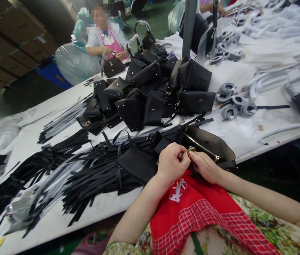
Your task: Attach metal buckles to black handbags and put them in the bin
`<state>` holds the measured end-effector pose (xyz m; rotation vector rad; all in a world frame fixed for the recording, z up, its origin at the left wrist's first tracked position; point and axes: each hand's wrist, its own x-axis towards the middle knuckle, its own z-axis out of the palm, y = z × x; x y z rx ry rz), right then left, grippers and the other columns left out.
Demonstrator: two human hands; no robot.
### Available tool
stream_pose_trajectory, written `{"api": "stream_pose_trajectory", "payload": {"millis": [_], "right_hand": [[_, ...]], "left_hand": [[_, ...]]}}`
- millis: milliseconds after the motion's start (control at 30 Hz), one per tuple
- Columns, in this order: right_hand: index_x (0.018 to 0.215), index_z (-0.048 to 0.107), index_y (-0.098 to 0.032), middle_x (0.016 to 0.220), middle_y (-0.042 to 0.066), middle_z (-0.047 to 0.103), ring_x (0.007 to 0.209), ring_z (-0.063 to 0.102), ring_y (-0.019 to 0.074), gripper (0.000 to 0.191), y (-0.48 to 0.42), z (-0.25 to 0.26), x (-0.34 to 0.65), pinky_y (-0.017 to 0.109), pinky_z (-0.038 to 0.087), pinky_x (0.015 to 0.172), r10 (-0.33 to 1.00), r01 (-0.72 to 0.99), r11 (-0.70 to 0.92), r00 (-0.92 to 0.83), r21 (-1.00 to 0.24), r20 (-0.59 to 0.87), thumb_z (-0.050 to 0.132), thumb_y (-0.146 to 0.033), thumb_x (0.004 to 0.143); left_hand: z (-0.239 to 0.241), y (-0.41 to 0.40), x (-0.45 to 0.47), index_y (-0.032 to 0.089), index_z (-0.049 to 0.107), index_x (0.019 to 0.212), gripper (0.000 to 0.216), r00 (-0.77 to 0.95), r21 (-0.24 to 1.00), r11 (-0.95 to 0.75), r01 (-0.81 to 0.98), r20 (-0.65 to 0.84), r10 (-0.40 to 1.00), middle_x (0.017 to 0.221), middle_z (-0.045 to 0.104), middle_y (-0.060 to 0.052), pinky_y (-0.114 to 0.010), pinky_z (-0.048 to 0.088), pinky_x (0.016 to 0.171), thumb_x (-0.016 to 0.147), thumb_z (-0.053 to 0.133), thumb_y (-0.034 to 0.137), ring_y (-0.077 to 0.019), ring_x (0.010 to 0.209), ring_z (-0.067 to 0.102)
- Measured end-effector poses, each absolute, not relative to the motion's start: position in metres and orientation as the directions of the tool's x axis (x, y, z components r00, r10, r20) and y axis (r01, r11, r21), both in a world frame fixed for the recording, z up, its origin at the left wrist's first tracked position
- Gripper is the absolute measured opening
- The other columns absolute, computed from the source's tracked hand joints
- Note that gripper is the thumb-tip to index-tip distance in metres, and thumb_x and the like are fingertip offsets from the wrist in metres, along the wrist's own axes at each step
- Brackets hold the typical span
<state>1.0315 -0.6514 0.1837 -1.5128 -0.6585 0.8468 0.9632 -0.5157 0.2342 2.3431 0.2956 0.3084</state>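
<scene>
My left hand [173, 161] and my right hand [205, 165] meet just above the red apron. Thumb and fingers of each are pinched together around a small gold-coloured metal piece [191, 149]; its exact kind is too small to tell. Right behind my hands lies an open black handbag [225, 147] with a brown-grey lining and a gold zip. To the left of my left hand a flat black bag part [136, 163] rests on a bundle of black straps [91, 180].
Black handbags [152, 106] are heaped mid-table. More straps [43, 159] lie to the left, and grey wrapped rolls [229, 111] to the right. A metal post [189, 28] rises behind the heap. Across the table, a person in a pink apron [111, 44] handles a dark bag.
</scene>
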Motion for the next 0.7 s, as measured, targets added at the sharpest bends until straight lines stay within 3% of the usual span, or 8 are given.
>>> {"api": "stream_pose_trajectory", "payload": {"millis": [167, 300, 367, 433, 567, 700], "right_hand": [[0.062, 0.035, -0.023, 0.05, -0.005, 0.027, 0.044, 0.022, 0.0105, 0.05, -0.649, 0.183, 1.032, 0.028, 0.018, 0.04, 0.822, -0.265, -0.108, 0.518, -0.958, -0.236, 0.034, -0.066, 0.089], [0.059, 0.032, -0.023, 0.047, -0.004, 0.03, 0.044, 0.024, 0.0109, 0.051, -0.65, 0.184, 1.033, 0.028, 0.022, 0.042, 0.817, -0.157, -0.121, 0.545, -0.98, -0.188, 0.03, -0.064, 0.09], [0.057, 0.032, -0.023, 0.046, -0.004, 0.032, 0.044, 0.027, 0.011, 0.052, -0.65, 0.184, 1.032, 0.029, 0.025, 0.044, 0.821, -0.074, -0.139, 0.548, -0.987, -0.157, 0.027, -0.062, 0.091], [0.056, 0.033, -0.023, 0.046, -0.003, 0.035, 0.044, 0.029, 0.011, 0.052, -0.65, 0.184, 1.031, 0.029, 0.027, 0.045, 0.831, -0.002, -0.161, 0.539, -0.987, -0.136, 0.025, -0.059, 0.093], [0.057, 0.034, -0.023, 0.047, -0.002, 0.039, 0.045, 0.034, 0.0117, 0.048, -0.649, 0.184, 1.029, 0.029, 0.029, 0.047, 0.834, 0.119, -0.209, 0.54, -0.971, -0.113, 0.023, -0.049, 0.095], [0.064, 0.045, -0.021, 0.058, 0.003, 0.054, 0.053, 0.046, 0.0153, 0.039, -0.648, 0.183, 1.027, 0.03, 0.033, 0.054, 0.822, 0.286, -0.279, 0.565, -0.917, -0.074, 0.027, -0.038, 0.094]], "left_hand": [[0.231, -0.522, 0.962, 0.019, 0.064, 0.075, 0.01, 0.921, 0.612, -0.78, 0.129, 0.218, 0.323, 0.072, 0.059, -0.001, -0.024, 0.043, 0.06, 0.078, 0.056, 0.016, -0.0118, 0.061, 0.052], [0.226, -0.52, 0.964, 0.017, 0.063, 0.071, 0.01, 0.906, 0.755, -0.63, 0.181, 0.122, 0.406, 0.066, 0.057, 0.001, -0.023, 0.043, 0.058, 0.078, 0.055, 0.015, -0.0109, 0.059, 0.052], [0.225, -0.515, 0.964, 0.017, 0.063, 0.071, 0.011, 0.927, 0.814, -0.552, 0.183, 0.043, 0.372, 0.063, 0.057, 0.002, -0.022, 0.042, 0.056, 0.079, 0.055, 0.015, -0.0102, 0.056, 0.051], [0.228, -0.51, 0.962, 0.016, 0.064, 0.073, 0.013, 0.955, 0.801, -0.58, 0.148, 0.038, 0.295, 0.065, 0.058, 0.001, -0.023, 0.043, 0.058, 0.081, 0.054, 0.015, -0.0108, 0.059, 0.052], [0.242, -0.506, 0.957, 0.016, 0.067, 0.095, 0.016, 0.981, 0.608, -0.791, 0.067, 0.103, 0.162, 0.073, 0.06, -0.001, -0.027, 0.046, 0.066, 0.086, 0.056, 0.025, -0.0149, 0.07, 0.058], [0.256, -0.51, 0.955, 0.018, 0.064, 0.106, 0.023, 0.998, 0.365, -0.931, 0.022, 0.041, 0.04, 0.088, 0.065, -0.004, -0.029, 0.048, 0.07, 0.092, 0.051, 0.031, -0.0175, 0.078, 0.062]]}}
